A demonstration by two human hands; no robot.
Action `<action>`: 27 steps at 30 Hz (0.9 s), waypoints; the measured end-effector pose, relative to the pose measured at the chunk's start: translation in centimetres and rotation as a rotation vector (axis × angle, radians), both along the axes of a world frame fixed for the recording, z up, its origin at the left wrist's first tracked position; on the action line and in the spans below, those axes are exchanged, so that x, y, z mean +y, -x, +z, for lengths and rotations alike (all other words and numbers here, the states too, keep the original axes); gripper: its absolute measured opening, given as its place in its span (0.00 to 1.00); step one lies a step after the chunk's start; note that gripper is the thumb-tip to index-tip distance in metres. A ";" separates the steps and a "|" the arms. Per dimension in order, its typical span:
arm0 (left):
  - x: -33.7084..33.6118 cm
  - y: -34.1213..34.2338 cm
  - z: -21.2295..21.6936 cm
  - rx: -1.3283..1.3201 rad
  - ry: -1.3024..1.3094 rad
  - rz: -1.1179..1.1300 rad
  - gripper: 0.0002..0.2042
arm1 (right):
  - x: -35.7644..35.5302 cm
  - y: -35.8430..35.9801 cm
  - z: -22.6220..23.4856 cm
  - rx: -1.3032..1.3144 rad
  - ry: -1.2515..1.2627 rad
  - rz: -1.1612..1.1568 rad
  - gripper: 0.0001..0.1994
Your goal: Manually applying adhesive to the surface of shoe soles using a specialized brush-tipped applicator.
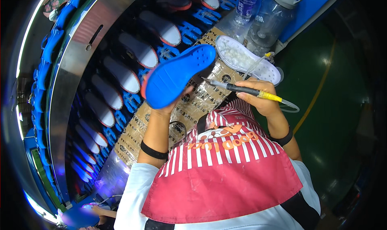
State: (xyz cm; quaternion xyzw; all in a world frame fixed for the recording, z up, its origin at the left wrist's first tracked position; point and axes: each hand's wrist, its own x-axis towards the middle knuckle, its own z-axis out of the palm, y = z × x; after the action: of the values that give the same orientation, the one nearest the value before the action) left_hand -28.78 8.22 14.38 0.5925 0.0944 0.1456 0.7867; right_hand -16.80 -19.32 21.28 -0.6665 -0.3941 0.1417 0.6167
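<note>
My left hand [166, 109] is closed on a blue shoe sole [177, 77], held tilted with its grooved, hole-dotted face toward me. A red edge shows at the sole's left side; what it belongs to is mostly hidden. In my right hand [262, 96] is a pen-shaped tool [244, 88] with a black grip, a yellow rear end and a clear tube. Its metal tip points left, a little apart from the sole. Beyond the right hand lies a white sole [267, 71] with whitish clumps on it.
Along the left, a conveyor carries several pale soles with red edges [139, 48] on blue holders [189, 32]. A taped cardboard-covered ledge [139, 129] runs beside it. A water bottle [246, 6] and a large clear jug [268, 22] stand at the back. Another person's arm [102, 212] shows lower left.
</note>
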 end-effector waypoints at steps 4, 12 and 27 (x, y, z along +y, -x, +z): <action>-2.1 2.9 -3.2 -0.060 1.194 -0.155 0.44 | -0.1 0.3 0.2 0.130 0.057 -0.007 0.13; -5.3 2.3 -3.3 0.178 1.363 -0.242 0.43 | 0.7 0.2 0.1 0.270 -0.007 -0.141 0.12; -9.2 -1.3 3.5 -0.029 1.128 -0.401 0.47 | 7.5 -2.5 6.3 -0.528 -0.166 -0.578 0.08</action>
State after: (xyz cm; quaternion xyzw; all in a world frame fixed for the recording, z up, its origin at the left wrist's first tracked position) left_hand -27.46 -1.00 17.88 0.0875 0.0325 -0.0701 0.9932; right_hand -14.25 -11.87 27.59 -0.7113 -0.3454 -0.2460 0.5606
